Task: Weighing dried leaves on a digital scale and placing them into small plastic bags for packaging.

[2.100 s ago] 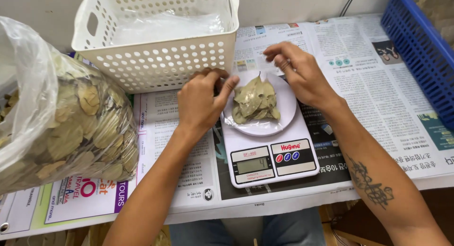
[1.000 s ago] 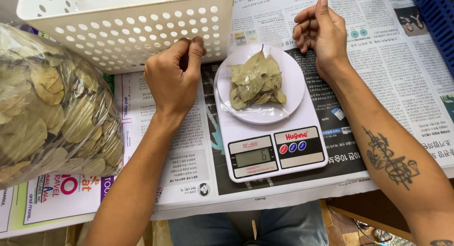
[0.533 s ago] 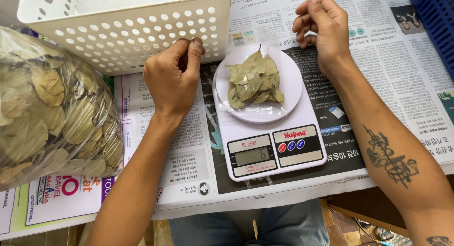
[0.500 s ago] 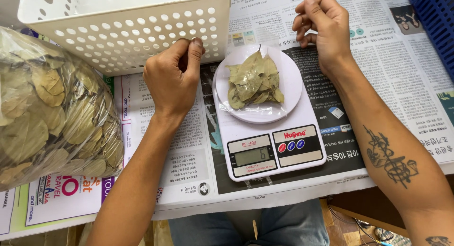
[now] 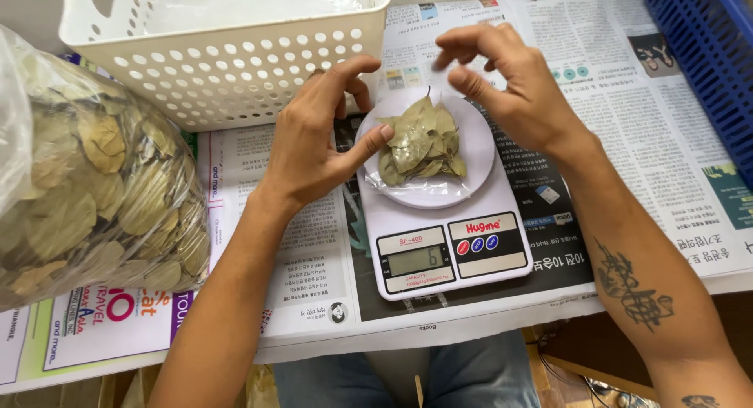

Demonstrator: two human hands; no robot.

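A small pile of dried green-brown leaves (image 5: 420, 140) lies in a clear wrapper on the round white pan of a white digital kitchen scale (image 5: 439, 243). My left hand (image 5: 318, 137) reaches in from the left, its thumb touching the left edge of the pile, fingers spread above. My right hand (image 5: 502, 79) hovers just above and right of the leaves, fingers apart and slightly blurred, holding nothing.
A big clear plastic bag full of dried leaves (image 5: 86, 181) fills the left side. A white perforated basket (image 5: 227, 63) stands behind the scale. A blue crate (image 5: 702, 55) sits at the far right. Newspaper (image 5: 643, 141) covers the table.
My right hand has come down from behind the scale to just over the leaves. My left hand has opened from a loose fist and reached to the pile's left edge.
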